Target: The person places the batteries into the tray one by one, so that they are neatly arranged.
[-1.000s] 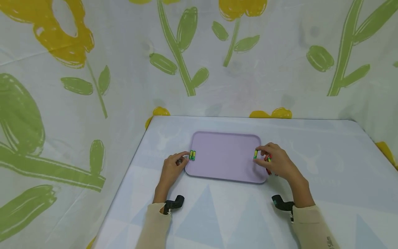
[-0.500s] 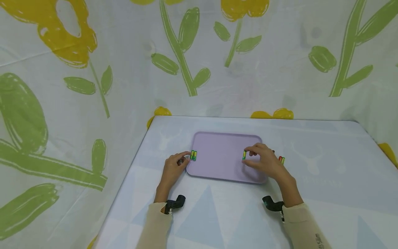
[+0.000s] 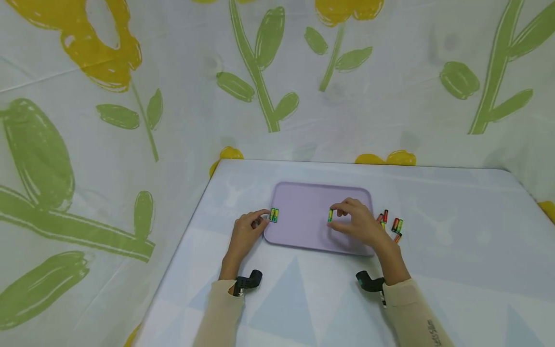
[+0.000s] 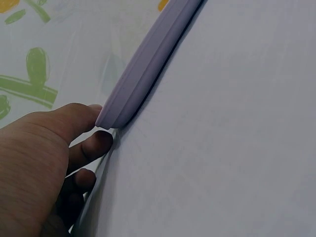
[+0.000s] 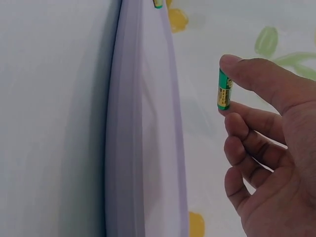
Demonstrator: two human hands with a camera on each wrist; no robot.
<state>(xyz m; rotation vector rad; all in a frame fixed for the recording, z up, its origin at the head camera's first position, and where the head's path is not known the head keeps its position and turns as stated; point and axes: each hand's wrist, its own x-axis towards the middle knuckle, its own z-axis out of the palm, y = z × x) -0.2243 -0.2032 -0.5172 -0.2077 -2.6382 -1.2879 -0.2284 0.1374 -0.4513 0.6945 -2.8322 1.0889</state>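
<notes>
A lilac tray [image 3: 303, 217] lies on the table. Two green-and-yellow batteries [image 3: 276, 215] stand side by side at its left edge. Beside them is my left hand [image 3: 247, 233], thumb and index finger apart at the tray rim; in the left wrist view the thumb tip [image 4: 91, 112] passes behind the rim, so its contact there is hidden. Over the right half of the tray, my right hand [image 3: 357, 224] pinches another green-and-yellow battery [image 5: 224, 90] by its two ends between thumb and index finger, the other fingers curled loosely.
Several loose red and green batteries [image 3: 395, 224] lie on the table just right of the tray. The white-and-blue table [image 3: 303, 299] backs onto a flower-printed cloth [image 3: 186, 96]. Each wrist wears a black camera [image 3: 367, 282].
My right hand has carried its battery leftward from the tray's right edge to over the tray, uncovering the loose batteries. My left hand and the two batteries beside it have stayed put.
</notes>
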